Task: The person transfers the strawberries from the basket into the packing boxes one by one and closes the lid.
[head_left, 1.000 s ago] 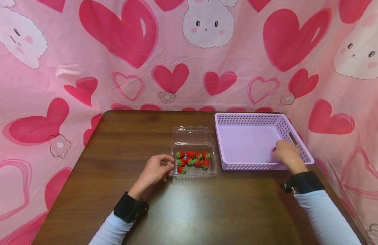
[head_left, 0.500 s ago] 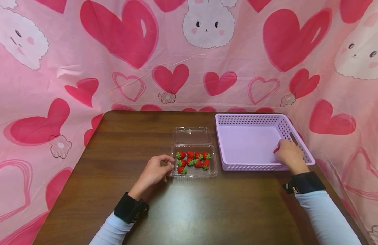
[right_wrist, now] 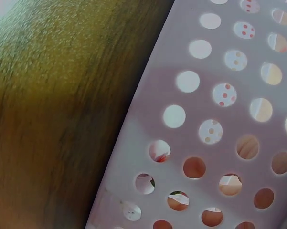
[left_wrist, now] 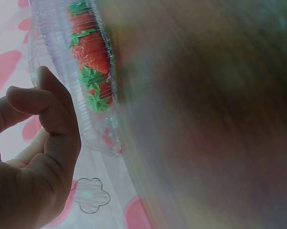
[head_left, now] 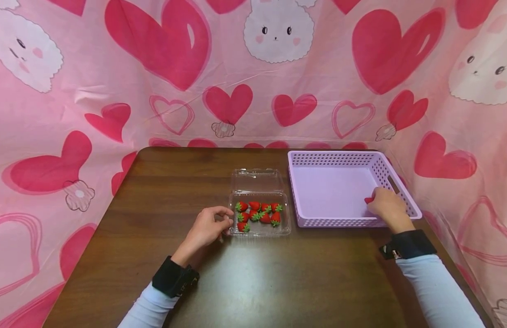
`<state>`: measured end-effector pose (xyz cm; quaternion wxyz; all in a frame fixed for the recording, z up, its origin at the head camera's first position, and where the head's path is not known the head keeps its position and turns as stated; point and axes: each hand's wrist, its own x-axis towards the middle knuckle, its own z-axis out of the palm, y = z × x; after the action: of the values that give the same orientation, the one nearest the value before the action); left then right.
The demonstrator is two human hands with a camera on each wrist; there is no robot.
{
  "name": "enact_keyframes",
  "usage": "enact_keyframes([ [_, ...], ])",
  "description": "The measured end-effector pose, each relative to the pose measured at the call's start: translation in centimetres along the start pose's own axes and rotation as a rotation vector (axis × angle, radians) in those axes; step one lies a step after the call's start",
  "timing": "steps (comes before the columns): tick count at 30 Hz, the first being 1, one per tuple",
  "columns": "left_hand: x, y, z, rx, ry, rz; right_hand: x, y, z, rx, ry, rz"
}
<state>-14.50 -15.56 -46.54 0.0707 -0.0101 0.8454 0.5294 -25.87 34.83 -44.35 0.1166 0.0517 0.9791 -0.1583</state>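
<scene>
An open clear plastic clamshell box (head_left: 259, 233) stands mid-table with several red strawberries (head_left: 255, 215) inside, green leaves on them. My left hand (head_left: 208, 226) is at the box's left side, fingers loosely bent and fingertips at its wall; in the left wrist view the left hand (left_wrist: 47, 129) appears beside the box (left_wrist: 98, 129). Inside the lilac basket (head_left: 331, 191), near its front right corner, my right hand (head_left: 386, 205) pinches a strawberry (head_left: 369, 200), mostly hidden by the hand. The right wrist view is filled by the perforated basket wall (right_wrist: 181, 143), with bits of red and green behind its holes.
The brown wooden table (head_left: 253, 278) carries both containers, with the basket right of the box. The box's hinged lid (head_left: 257, 181) lies back behind it. A pink cloth (head_left: 245, 68) with hearts and rabbits hangs behind and beside the table.
Over the last second the right hand has shifted slightly rightward within the basket, and more of the red strawberry shows at its fingers. The left hand and box have stayed in place.
</scene>
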Motion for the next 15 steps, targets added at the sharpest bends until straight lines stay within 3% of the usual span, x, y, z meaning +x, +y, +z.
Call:
enact_keyframes([
  [15, 0.06, -0.08, -0.04, -0.007, -0.003, 0.002, -0.42, -0.62, -0.1, 0.008, 0.008, -0.037],
])
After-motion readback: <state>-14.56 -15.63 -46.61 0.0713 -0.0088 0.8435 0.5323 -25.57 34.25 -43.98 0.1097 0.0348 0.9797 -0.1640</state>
